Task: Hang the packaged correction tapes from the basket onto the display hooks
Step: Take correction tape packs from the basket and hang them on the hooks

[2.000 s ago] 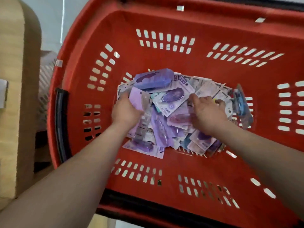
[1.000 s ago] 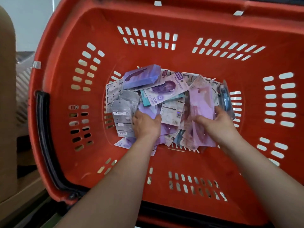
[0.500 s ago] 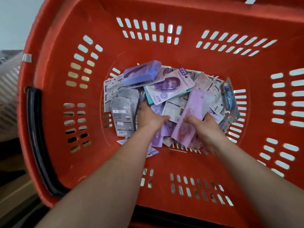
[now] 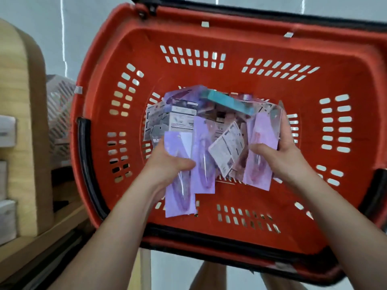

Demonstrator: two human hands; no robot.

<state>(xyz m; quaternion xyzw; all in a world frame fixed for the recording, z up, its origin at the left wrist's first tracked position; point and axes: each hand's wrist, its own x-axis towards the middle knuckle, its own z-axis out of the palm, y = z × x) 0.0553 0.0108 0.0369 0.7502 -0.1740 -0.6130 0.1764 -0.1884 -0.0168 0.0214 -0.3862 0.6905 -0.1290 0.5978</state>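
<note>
Red plastic, slotted on every wall, forms the basket (image 4: 261,84), which the head camera sees from above; a black handle (image 4: 83,155) lies along its left rim. On its floor sits a heap (image 4: 182,120) of carded correction tapes, mostly purple and grey-white, with a teal box (image 4: 230,103) lying across the top at the far side. The left hand (image 4: 167,164) is at the near left of the heap and grips two purple packs (image 4: 178,197), with the thumb across their fronts and the fingers behind. The two overlap side by side, long edges running away from the camera, and their near ends hang over bare basket floor. The right hand (image 4: 282,158) is at the near right of the heap and holds one purple pack (image 4: 259,151), thumb pressed on its front and fingers wrapped round its right edge. Between the hands a white card (image 4: 227,147) lies tilted, printed back up, against the heap. Motion blur makes the print on the packs unreadable. Left of the basket stands a wooden unit (image 4: 18,101), and a grey mesh crate (image 4: 59,114) shows between the two.
</note>
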